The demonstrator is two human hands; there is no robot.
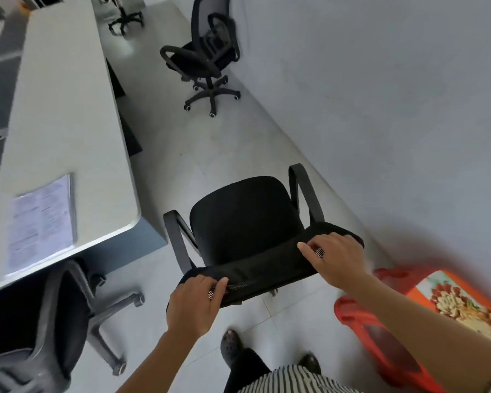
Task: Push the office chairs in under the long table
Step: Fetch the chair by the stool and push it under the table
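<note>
Head view: both hands hold the top edge of the near chair's (244,219) backrest, left hand (194,303) and right hand (336,260) each with a closed grip on it. The chair stands on the floor just off the bench (68,123) corner. A second chair (201,58) sits farther off by the wall; a third (54,321) is partly under the bench.

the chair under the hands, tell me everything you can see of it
The near chair is black, with a padded fabric seat, a mesh backrest seen from above and two looped plastic-looking armrests. It stands upright on the tiled floor beside the table's corner, not yet under it. The left hand and right hand grip the backrest's top edge.
</note>
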